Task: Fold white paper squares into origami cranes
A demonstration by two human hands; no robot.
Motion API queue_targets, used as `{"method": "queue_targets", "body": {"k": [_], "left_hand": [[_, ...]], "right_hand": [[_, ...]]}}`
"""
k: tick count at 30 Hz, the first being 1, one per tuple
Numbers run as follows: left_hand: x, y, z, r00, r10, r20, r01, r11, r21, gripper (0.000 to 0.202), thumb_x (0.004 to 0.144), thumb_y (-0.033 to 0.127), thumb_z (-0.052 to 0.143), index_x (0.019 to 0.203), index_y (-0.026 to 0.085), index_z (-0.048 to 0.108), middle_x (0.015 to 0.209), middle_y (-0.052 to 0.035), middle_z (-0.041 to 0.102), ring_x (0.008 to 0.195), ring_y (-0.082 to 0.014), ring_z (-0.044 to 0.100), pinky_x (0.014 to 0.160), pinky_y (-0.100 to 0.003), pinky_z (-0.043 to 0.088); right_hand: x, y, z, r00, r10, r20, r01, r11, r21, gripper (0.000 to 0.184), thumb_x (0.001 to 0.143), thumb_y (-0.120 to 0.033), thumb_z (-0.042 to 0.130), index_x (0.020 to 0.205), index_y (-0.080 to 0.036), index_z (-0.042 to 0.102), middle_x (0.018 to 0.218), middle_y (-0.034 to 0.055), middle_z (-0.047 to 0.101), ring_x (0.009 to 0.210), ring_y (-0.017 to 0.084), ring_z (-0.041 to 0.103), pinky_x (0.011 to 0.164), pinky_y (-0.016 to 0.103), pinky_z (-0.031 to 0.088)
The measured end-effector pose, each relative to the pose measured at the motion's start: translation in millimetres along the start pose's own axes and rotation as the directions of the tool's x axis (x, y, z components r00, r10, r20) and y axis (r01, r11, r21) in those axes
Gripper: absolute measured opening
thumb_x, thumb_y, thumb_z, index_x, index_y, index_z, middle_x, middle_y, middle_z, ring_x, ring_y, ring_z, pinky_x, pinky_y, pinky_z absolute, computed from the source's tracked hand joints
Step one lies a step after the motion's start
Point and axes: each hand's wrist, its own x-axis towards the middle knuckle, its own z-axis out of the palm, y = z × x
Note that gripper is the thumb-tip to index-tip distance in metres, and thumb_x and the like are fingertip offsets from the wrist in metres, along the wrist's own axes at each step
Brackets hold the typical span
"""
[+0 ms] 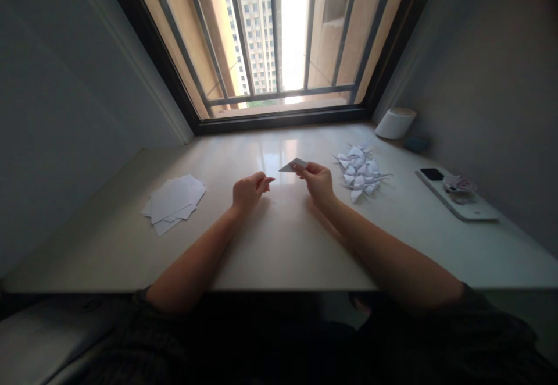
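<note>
A small piece of folded paper (288,166), pointed toward the left, is pinched between the thumb and fingers of my right hand (320,182). It is held above the middle of the white table. My left hand (250,189) is just left of the paper and apart from it. Its fingers are curled in, thumb and fingertip pointing right, with nothing visible in them. Right of my right hand lies a heap of folded white paper pieces (360,170) with thin curled tips. Farther left, a loose stack of flat white paper sheets (172,199) rests on the table.
The white table (279,257) runs up to a barred window (279,116). At the right lies a pale phone (462,199) with a round grip on its back. A white cylindrical object (394,123) and a small dark object (417,143) stand at the back right corner.
</note>
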Motion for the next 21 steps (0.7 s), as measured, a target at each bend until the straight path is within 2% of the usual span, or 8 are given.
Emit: {"method": "queue_targets", "body": {"k": [3,4,7,10,13,16,21], "left_hand": [[0.6,-1.9,-1.8,0.999,-0.027,-0.029,0.025,0.997,-0.07,0.044,0.09,0.054,0.046,0.064,0.022,0.062,0.064,0.0014,0.069,0.06,-0.0137,0.06,0.062,-0.025,0.037],[0.3,-1.2,-1.9,0.999,-0.026,-0.036,0.023,0.996,-0.083,0.045,0.091,0.054,0.045,0.064,0.022,0.063,0.065,0.001,0.069,0.061,-0.0139,0.06,0.062,-0.025,0.037],[-1.3,2.0,-0.5,0.999,0.003,-0.033,-0.006,0.996,-0.088,0.042,0.09,0.053,0.046,0.071,0.022,0.066,0.071,-0.0001,0.07,0.065,-0.0149,0.061,0.063,-0.026,0.039],[-2.2,3.1,2.4,0.997,0.074,-0.005,-0.074,0.995,-0.072,0.034,0.086,0.054,0.053,0.083,0.025,0.068,0.08,-0.0007,0.071,0.073,-0.0162,0.062,0.066,-0.026,0.04],[-2.0,2.0,5.0,0.992,0.121,0.021,-0.12,0.992,-0.024,0.032,0.082,0.054,0.059,0.079,0.024,0.069,0.078,-0.0012,0.07,0.074,-0.0171,0.061,0.066,-0.027,0.039],[-1.8,1.4,6.8,0.992,0.126,0.027,-0.126,0.992,0.002,0.032,0.081,0.053,0.061,0.07,0.023,0.068,0.072,-0.0015,0.068,0.07,-0.0169,0.059,0.064,-0.027,0.038],[-2.4,1.2,7.9,0.999,0.05,-0.014,-0.051,0.996,-0.078,0.037,0.083,0.054,0.057,0.07,0.022,0.069,0.072,-0.002,0.069,0.066,-0.0157,0.06,0.064,-0.026,0.041]], "right_hand": [[10.2,4.1,-4.8,0.998,0.004,-0.064,-0.002,0.999,0.038,0.025,0.061,-0.042,0.078,0.069,-0.019,0.072,0.062,-0.0001,0.065,0.06,0.013,0.053,0.059,0.027,0.041],[11.1,6.4,-4.6,0.999,0.012,-0.052,-0.01,0.999,0.04,0.026,0.06,-0.042,0.078,0.07,-0.019,0.072,0.063,0.0002,0.066,0.061,0.014,0.054,0.059,0.027,0.042],[6.5,12.7,0.3,0.997,0.015,0.078,-0.015,1.0,0.003,0.027,0.062,-0.044,0.076,0.073,-0.019,0.074,0.071,0.0016,0.071,0.066,0.016,0.059,0.065,0.029,0.045],[-1.2,14.7,5.8,0.973,-0.02,0.23,0.029,0.999,-0.038,0.027,0.066,-0.044,0.074,0.076,-0.02,0.075,0.077,0.003,0.073,0.072,0.019,0.063,0.07,0.032,0.047],[-4.8,13.7,7.7,0.957,-0.06,0.284,0.08,0.995,-0.059,0.024,0.068,-0.043,0.073,0.076,-0.021,0.074,0.078,0.0031,0.073,0.076,0.02,0.065,0.073,0.033,0.048],[-5.7,13.2,7.9,0.961,-0.071,0.267,0.089,0.995,-0.053,0.028,0.066,-0.042,0.075,0.087,-0.022,0.073,0.079,0.0015,0.072,0.074,0.018,0.063,0.073,0.032,0.048],[-7.2,14.6,9.6,0.976,-0.116,0.185,0.125,0.992,-0.036,0.053,0.066,-0.043,0.077,0.113,-0.025,0.06,0.072,-0.0028,0.064,0.066,0.014,0.059,0.066,0.029,0.047]]}}
